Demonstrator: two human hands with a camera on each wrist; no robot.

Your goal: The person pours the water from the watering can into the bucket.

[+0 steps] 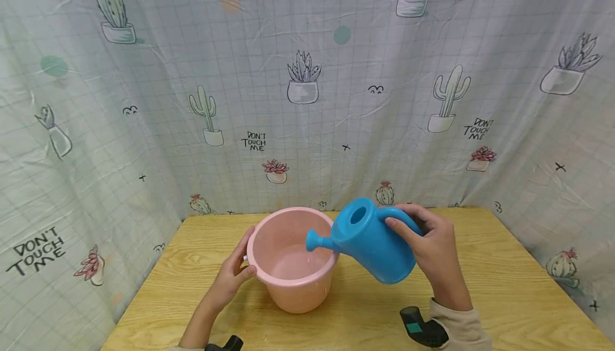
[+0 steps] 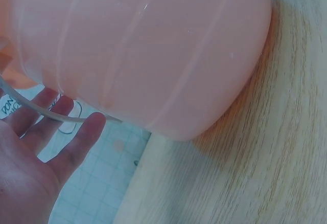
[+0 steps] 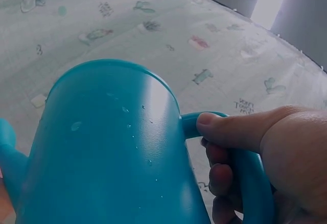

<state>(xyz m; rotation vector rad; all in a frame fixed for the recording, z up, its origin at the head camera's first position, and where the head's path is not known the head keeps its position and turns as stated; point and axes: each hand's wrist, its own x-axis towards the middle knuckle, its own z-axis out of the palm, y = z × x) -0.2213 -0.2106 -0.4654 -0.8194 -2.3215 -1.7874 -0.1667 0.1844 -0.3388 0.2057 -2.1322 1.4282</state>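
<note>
A pink bucket (image 1: 300, 292) stands upright on the wooden table. Against its left side rests my left hand (image 1: 234, 275), thumb at the rim. In the left wrist view the fingers (image 2: 76, 150) lie spread and fairly straight by the bucket wall, beside its thin pale handle (image 2: 46, 111). My right hand (image 1: 432, 244) grips the handle of a blue watering can (image 1: 377, 247), which is tilted left with its spout head (image 1: 313, 240) over the bucket. A faint streak shows under the spout head. Small drops dot the can's body (image 3: 117, 147) in the right wrist view.
The wooden table (image 1: 504, 271) reaches back to a curtain (image 1: 336, 116) printed with cacti, which also hangs along both sides. Dark devices are strapped at the left wrist (image 1: 226, 344) and right wrist (image 1: 425, 328). A light tube (image 3: 271, 1) shines overhead.
</note>
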